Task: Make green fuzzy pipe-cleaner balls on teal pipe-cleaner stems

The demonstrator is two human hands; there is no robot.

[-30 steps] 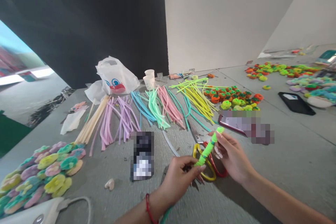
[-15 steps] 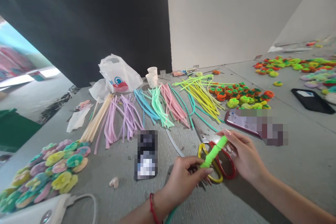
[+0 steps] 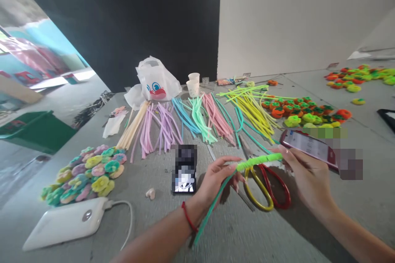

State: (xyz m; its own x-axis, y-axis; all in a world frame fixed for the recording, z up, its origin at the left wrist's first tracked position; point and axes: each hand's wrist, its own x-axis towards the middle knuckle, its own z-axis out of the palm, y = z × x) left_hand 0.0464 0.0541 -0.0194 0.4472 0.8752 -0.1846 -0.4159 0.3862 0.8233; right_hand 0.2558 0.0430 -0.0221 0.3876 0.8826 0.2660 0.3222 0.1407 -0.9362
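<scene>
Head view: my left hand [image 3: 216,183] and right hand [image 3: 308,176] pinch, nearly closed, a lime-green fuzzy pipe-cleaner coil [image 3: 259,162] on a teal stem [image 3: 212,209], held just above red-and-yellow-handled scissors [image 3: 267,189].

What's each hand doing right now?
Left hand: closed, holding a green pipe cleaner.
Right hand: closed, pinching the far end of the same pipe cleaner.
</scene>
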